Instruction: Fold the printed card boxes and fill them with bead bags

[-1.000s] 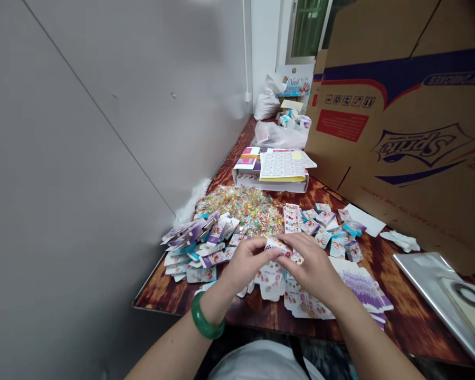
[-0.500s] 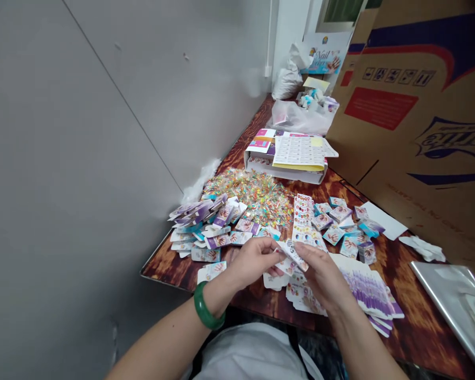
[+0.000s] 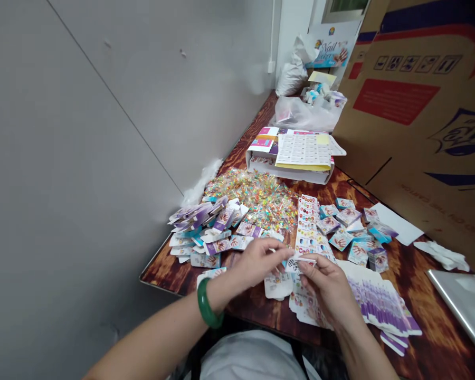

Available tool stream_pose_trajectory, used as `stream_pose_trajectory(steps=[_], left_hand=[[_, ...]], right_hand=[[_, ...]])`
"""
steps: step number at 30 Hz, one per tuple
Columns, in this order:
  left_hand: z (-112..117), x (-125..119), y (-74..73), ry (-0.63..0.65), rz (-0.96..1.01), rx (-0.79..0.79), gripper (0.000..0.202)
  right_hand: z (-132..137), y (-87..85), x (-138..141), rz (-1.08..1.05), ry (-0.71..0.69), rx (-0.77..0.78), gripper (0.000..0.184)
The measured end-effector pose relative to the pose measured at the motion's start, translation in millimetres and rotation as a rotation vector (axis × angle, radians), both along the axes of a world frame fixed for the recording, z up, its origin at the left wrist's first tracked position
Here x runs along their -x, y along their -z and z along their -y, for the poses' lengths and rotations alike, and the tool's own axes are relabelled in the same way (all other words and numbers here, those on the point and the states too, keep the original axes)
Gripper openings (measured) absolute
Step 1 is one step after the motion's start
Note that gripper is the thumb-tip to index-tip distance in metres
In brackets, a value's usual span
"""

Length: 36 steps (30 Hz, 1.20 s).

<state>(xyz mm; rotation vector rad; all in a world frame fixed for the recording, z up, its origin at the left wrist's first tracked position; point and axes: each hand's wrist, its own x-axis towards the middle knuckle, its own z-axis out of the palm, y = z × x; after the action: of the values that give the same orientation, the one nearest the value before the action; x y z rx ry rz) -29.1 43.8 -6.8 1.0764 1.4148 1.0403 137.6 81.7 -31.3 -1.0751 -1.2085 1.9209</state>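
Note:
A folded nail sticker sheet (image 3: 294, 265) with black-and-white patterns is held in front of me, over the table. My right hand (image 3: 326, 277) pinches it between thumb and fingers. At its left end, my left hand (image 3: 263, 258) is closed, with thumb and index finger at the sheet's edge; its lower fingers are partly hidden. Below my hands lie white printed cards (image 3: 279, 285) and a stack of sticker sheets (image 3: 306, 306). Further strips of sticker sheets (image 3: 307, 221) lie just beyond. Flattened purple-and-white boxes (image 3: 383, 301) are fanned out beside my right hand.
Small cartons (image 3: 216, 232) are heaped at the left, next to a pile of colourful clear packets (image 3: 257, 198). Filled little boxes (image 3: 348, 227) sit to the right. Behind stand a white box (image 3: 296, 171) under paper sheets and a big cardboard carton (image 3: 411, 116). A silvery packet (image 3: 459, 295) lies far right.
The sticker sheet has gone from a slanted strip to a shorter, more level folded piece between my hands. My right hand has shifted slightly right and down, and the view has turned a little.

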Motion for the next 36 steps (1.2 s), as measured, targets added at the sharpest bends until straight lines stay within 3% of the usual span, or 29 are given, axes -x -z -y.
stream_pose_trajectory(steps=[3, 4, 8, 12, 16, 20, 25, 29, 31, 33, 36], left_hand=[[-38.2, 33.6, 7.5, 0.035, -0.642, -0.122, 0.024], [-51.3, 44.1, 11.3, 0.038, -0.867, -0.096, 0.023], [-89.1, 66.2, 30.6, 0.023, -1.035, -0.026, 0.018], [-102.3, 63.8, 45.6, 0.039, -1.078, -0.014, 0.022], [-107.2, 65.9, 49.6, 0.036, -1.015, -0.001, 0.011], [-110.7, 77.0, 46.1, -0.02, -0.896, -0.01, 0.018], [-100.0, 78.0, 24.1, -0.095, -0.692, -0.017, 0.023], [-72.2, 49.4, -6.2, 0.04, -0.453, -0.012, 0.02], [-57.3, 30.0, -18.3, 0.11, -0.171, 0.023, 0.019], [-45.8, 12.8, -24.1, 0.064, -0.057, 0.031, 0.016], [-36.5, -3.8, -19.5, -0.112, -0.019, -0.027, 0.014]], right_hand=[[-8.0, 1.7, -11.7, 0.028, 0.056, -0.055, 0.024], [-10.3, 2.6, -15.3, 0.031, 0.073, -0.071, 0.024], [-13.7, 6.9, -24.9, 0.031, 0.12, -0.084, 0.023], [-10.7, 9.1, -29.5, 0.04, 0.121, -0.077, 0.024], [-8.8, 8.9, -33.6, 0.062, 0.106, -0.071, 0.026], [-9.3, 8.9, -34.6, 0.057, 0.105, -0.08, 0.025], [-14.5, 7.3, -29.6, 0.028, 0.124, -0.075, 0.028], [-25.9, 0.9, -14.2, 0.035, 0.23, -0.129, 0.029], [-31.3, -2.3, -1.6, 0.047, 0.242, -0.165, 0.028], [-34.0, -4.0, 12.2, 0.013, 0.22, -0.17, 0.026], [-31.7, -4.9, 28.4, -0.055, 0.201, -0.167, 0.023]])
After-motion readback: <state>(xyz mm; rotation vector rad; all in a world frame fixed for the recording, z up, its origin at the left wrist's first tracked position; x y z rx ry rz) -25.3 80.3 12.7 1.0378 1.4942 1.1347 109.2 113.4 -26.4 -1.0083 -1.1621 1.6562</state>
